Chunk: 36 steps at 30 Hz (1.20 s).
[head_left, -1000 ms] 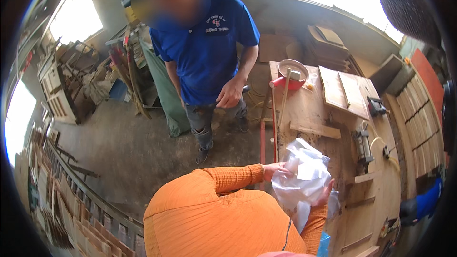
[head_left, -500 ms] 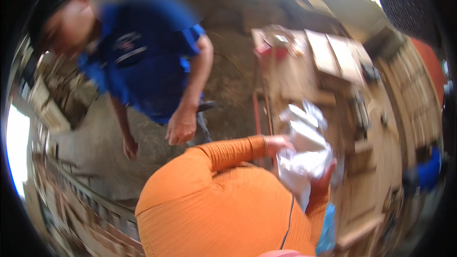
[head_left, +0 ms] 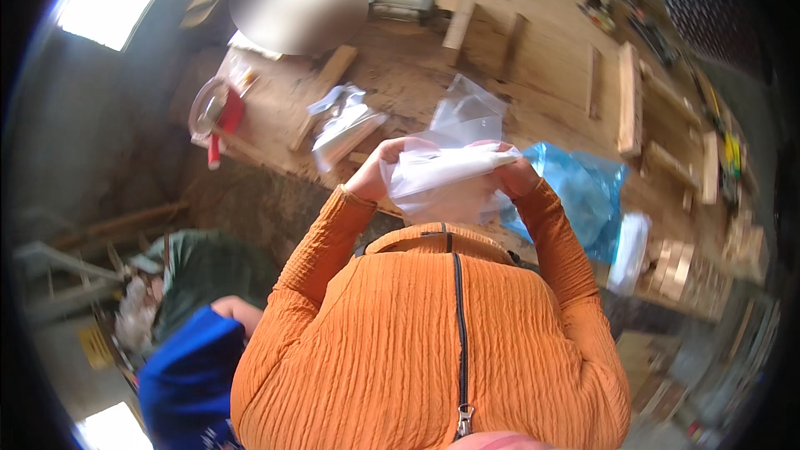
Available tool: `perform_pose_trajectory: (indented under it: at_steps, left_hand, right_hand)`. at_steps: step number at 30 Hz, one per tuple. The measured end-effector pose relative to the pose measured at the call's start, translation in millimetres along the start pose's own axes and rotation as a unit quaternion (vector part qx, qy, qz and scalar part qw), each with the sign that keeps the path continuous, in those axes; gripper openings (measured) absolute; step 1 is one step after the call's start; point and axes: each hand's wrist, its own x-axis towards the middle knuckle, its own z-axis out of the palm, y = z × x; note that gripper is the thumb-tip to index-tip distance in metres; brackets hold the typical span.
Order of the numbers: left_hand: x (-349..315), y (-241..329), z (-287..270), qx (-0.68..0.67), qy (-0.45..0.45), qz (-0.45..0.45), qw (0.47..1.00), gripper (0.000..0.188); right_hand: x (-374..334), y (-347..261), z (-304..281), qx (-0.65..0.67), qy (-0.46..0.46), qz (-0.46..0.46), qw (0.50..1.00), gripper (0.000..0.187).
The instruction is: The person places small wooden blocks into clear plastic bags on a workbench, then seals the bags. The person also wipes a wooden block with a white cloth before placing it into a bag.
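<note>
Change: now turned to face bench (head_left: 552, 83) beyond hands | left hand (head_left: 383, 168), right hand (head_left: 520, 175): both gripping white plastic sheet (head_left: 442, 173), held between them | crumpled silvery packet (head_left: 343, 127) left, blue plastic bag (head_left: 581, 192) right | judged: sheet alone in hand

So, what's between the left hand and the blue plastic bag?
In the head view, white plastic extends from the left hand; then comes the right hand, beside the blue plastic bag.
</note>
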Motion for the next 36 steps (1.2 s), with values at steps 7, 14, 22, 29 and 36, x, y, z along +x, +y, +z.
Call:
perform_pose_trajectory:
  at_steps: [7, 14, 22, 29, 36]
  left_hand:
    - [35, -31, 6, -0.312, -0.067, -0.191, 0.928, 0.064]
    - [51, -29, 27, -0.203, -0.081, -0.356, 0.909, 0.056]
    - [60, -48, 37, -0.126, -0.105, -0.278, 0.946, 0.049]
    - [60, -55, 44, -0.072, -0.103, -0.206, 0.97, 0.048]
    - [58, -48, 56, 0.061, -0.238, -0.225, 0.943, 0.04]
  right_hand:
    - [-53, 20, -34, -0.069, 0.126, -0.209, 0.967, 0.018]
    - [-96, 3, 4, -0.331, 0.159, -0.258, 0.894, 0.013]
    - [-114, 28, 3, -0.187, 0.223, -0.24, 0.926, 0.041]
    - [-107, 42, 30, -0.036, 0.26, -0.236, 0.936, 0.087]
    - [-143, 67, 27, -0.283, 0.392, -0.208, 0.851, 0.07]
